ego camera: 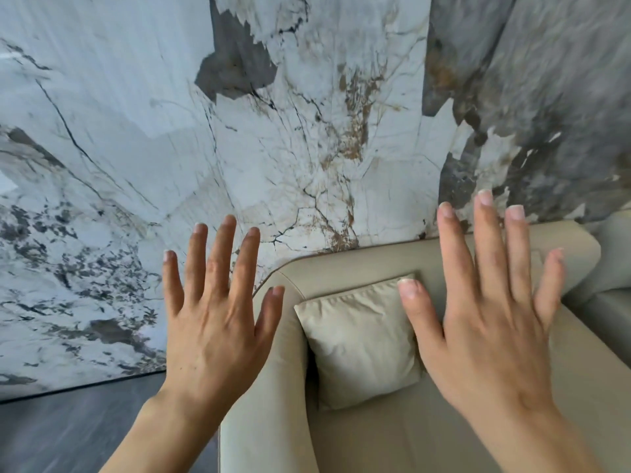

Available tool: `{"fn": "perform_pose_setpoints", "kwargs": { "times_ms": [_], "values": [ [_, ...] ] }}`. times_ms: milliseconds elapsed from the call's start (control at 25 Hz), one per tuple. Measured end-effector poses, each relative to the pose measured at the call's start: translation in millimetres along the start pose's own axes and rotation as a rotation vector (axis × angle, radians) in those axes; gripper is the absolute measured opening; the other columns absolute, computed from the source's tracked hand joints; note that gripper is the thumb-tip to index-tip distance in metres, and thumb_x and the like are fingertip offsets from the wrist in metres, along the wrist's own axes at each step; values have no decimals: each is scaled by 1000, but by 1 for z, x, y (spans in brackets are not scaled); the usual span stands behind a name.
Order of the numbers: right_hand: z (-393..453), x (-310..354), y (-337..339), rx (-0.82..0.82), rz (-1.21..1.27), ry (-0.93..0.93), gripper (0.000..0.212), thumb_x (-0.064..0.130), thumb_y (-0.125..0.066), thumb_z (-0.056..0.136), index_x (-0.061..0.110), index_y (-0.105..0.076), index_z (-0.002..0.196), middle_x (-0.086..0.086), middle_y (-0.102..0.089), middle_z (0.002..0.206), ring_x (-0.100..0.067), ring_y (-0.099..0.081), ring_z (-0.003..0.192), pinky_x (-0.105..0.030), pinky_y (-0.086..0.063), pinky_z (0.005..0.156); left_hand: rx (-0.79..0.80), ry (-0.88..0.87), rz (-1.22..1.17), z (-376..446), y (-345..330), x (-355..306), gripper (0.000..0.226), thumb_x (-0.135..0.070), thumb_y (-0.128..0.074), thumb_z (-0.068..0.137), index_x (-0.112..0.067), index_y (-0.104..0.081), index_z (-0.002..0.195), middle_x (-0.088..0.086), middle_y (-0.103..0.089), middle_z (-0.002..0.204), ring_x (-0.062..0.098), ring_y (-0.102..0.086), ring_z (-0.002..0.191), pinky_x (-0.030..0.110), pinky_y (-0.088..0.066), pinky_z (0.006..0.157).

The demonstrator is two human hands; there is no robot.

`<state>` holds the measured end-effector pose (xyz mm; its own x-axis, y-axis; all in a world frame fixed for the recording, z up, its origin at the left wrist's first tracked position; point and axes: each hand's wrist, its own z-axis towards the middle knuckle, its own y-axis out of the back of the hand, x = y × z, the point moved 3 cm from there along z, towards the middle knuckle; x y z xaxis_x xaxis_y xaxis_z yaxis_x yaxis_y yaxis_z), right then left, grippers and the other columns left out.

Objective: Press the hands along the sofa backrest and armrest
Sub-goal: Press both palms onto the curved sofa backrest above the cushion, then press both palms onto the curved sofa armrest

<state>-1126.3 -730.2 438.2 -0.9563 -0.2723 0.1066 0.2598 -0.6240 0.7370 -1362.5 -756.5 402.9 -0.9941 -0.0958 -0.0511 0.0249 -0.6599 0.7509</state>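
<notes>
A beige sofa stands against a marble wall, seen from above. Its backrest runs along the wall and its left armrest curves down toward me. My left hand is held flat with fingers spread, hovering over the armrest's outer edge and the wall beyond. My right hand is also spread, palm down, above the backrest and seat. Neither hand holds anything; whether they touch the sofa I cannot tell.
A beige cushion leans in the corner between armrest and backrest. The marble wall fills the top of the view. Dark floor lies at the lower left. A second beige seat adjoins on the right.
</notes>
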Motion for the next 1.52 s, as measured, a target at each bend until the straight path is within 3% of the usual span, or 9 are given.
{"fn": "perform_pose_setpoints", "kwargs": {
  "times_ms": [280, 680, 800, 1080, 1280, 1520],
  "values": [
    [-19, 5, 40, 15, -149, -146, 70, 58, -28, 95, 25, -15, 155, -5, -11, 164, -26, -6, 151, -57, -2, 117, -40, -173, -116, 17, 14, -16, 64, -47, -37, 97, -13, -37, 151, 14, -32, 159, 38, -23, 148, 59, -14, 118],
    [-5, 40, 33, 15, -493, -468, 67, 60, -18, 97, 26, -16, 155, -4, -14, 164, -27, -9, 151, -57, -3, 117, -16, -481, -419, 95, -51, -28, 64, -47, -35, 96, -13, -39, 149, 17, -32, 159, 37, -21, 149, 58, -13, 119],
    [-12, 39, 44, 8, -564, -547, 68, 60, -20, 97, 25, -19, 155, -4, -13, 164, -27, -8, 151, -55, 1, 118, -24, -554, -500, 99, -53, -48, 62, -47, -34, 97, -13, -40, 149, 16, -32, 159, 36, -21, 149, 58, -14, 119],
    [-33, 44, 64, 4, -644, -639, 67, 59, -21, 97, 25, -19, 155, -5, -14, 164, -28, -9, 151, -59, -5, 117, -5, -656, -544, 90, -44, -58, 63, -48, -32, 97, -14, -38, 149, 14, -31, 160, 35, -20, 149, 55, -10, 120],
    [-27, 89, 54, -20, -748, -719, 68, 60, -22, 97, 25, -21, 155, -5, -17, 164, -28, -11, 151, -62, -11, 116, 36, -727, -666, 106, -57, -33, 65, -48, -32, 94, -14, -40, 148, 13, -31, 159, 35, -20, 149, 58, -12, 119],
    [-7, 205, -1, -48, -874, -883, 69, 61, -21, 97, 23, -20, 155, -6, -15, 164, -27, -9, 151, -58, -4, 117, 63, -897, -828, 143, -97, 49, 64, -47, -35, 95, -11, -43, 147, 16, -34, 157, 36, -22, 148, 59, -13, 118]
  ]
}}
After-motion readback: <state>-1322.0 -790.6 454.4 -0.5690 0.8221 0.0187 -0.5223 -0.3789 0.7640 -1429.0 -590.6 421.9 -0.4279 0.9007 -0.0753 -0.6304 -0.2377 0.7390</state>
